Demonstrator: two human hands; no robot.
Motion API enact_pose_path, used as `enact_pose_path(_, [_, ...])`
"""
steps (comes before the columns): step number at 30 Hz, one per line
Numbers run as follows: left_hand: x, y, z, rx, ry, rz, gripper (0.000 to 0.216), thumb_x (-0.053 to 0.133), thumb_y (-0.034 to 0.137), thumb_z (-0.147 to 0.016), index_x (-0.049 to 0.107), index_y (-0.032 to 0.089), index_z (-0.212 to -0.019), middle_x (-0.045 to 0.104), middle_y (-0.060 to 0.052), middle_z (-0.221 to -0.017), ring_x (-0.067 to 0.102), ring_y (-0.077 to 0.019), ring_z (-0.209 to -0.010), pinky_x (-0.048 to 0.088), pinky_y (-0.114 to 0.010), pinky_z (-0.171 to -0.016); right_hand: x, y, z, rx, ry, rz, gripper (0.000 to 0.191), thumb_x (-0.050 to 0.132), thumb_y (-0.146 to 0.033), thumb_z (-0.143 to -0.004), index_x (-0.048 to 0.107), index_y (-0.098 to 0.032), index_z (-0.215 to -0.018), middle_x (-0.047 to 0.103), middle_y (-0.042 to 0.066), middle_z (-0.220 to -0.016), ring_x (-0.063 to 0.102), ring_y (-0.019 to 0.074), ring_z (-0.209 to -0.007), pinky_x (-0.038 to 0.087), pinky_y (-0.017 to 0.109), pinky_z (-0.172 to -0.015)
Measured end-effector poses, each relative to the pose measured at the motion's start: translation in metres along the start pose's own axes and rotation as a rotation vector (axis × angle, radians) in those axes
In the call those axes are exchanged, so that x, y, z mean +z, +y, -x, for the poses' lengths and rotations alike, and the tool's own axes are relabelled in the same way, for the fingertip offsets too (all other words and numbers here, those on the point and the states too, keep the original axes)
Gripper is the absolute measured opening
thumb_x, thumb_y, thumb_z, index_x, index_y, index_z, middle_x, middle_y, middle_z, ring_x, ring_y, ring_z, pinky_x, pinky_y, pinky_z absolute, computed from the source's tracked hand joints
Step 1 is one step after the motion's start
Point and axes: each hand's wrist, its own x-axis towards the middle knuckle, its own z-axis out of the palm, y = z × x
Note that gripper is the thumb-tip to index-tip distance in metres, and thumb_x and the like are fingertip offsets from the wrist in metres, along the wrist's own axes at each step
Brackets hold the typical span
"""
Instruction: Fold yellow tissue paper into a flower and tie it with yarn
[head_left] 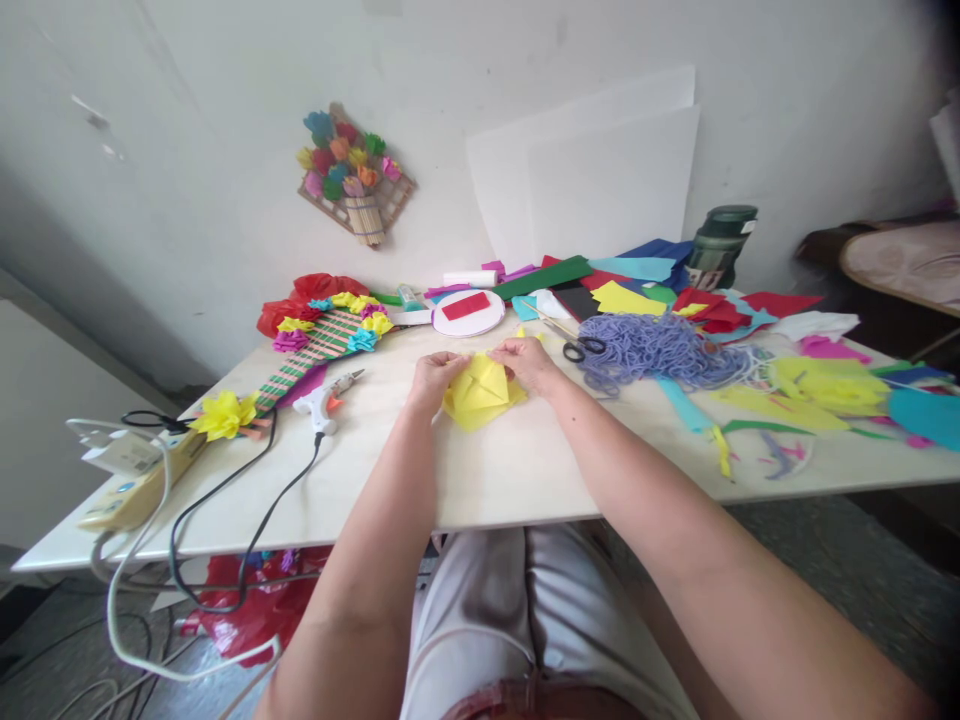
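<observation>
Between the fingers (452,362), yellow paper (481,396), far edge pinched

flower hanging (352,172) on wall (240,180) | white sheets (600,185) against wall | green bottle (718,250) | power strip (120,503) on table (510,480)

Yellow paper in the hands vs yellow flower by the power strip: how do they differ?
The yellow paper is held by the left hand and right hand; the yellow flower is untouched. The paper is fairly flat with fold lines, while the flower is gathered into ruffled petals. The paper is centred before the person; the flower sits left, near the power strip. Both are yellow.
</observation>
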Motion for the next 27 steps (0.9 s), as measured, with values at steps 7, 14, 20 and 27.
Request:
enact_pose_path(7, [-0.002,-0.003,-0.003,-0.005,0.013,0.038,0.028,0.074,0.034,-0.051,0.057,0.013,-0.061,0.056,0.001,-0.052,0.049,-0.0088,-0.043,0.034,-0.019,-0.041,-0.001,-0.002,0.0,0.026,-0.059,-0.091,0.024,0.061,-0.037,-0.07,0.058,-0.014,-0.067,0.056,-0.001,-0.051,0.05,0.0076,-0.044,0.039,0.017,-0.039])
enact_pose_path(14, [-0.002,-0.005,-0.009,0.037,0.22,0.191,0.031,0.074,0.035,-0.05,0.054,0.013,-0.061,0.052,0.003,-0.048,0.047,-0.007,-0.04,0.034,-0.019,-0.041,0.002,0.005,-0.001,0.153,-0.219,-0.129,0.032,0.069,-0.032,-0.065,0.056,-0.014,-0.088,0.065,0.004,-0.071,0.061,0.0119,-0.052,0.042,0.017,-0.038])
enact_pose_path(20, [-0.002,-0.008,-0.011,0.031,0.208,0.228,0.031,0.074,0.033,-0.051,0.053,0.014,-0.063,0.053,0.004,-0.048,0.046,-0.0067,-0.039,0.034,-0.019,-0.041,0.006,0.007,-0.001,0.121,-0.18,-0.088,0.023,0.069,-0.017,-0.064,0.054,-0.014,-0.08,0.062,-0.001,-0.057,0.057,0.0094,-0.047,0.045,0.017,-0.042])
enact_pose_path(27, [-0.002,0.0,-0.005,-0.016,0.12,0.252,0.033,0.076,0.028,-0.048,0.052,0.014,-0.067,0.058,0.002,-0.054,0.055,-0.0106,-0.047,0.041,-0.021,-0.045,0.003,0.005,-0.002,0.067,-0.096,-0.118,0.023,0.061,-0.012,-0.067,0.051,-0.015,-0.087,0.056,-0.005,-0.052,0.051,0.0071,-0.041,0.042,0.018,-0.041])
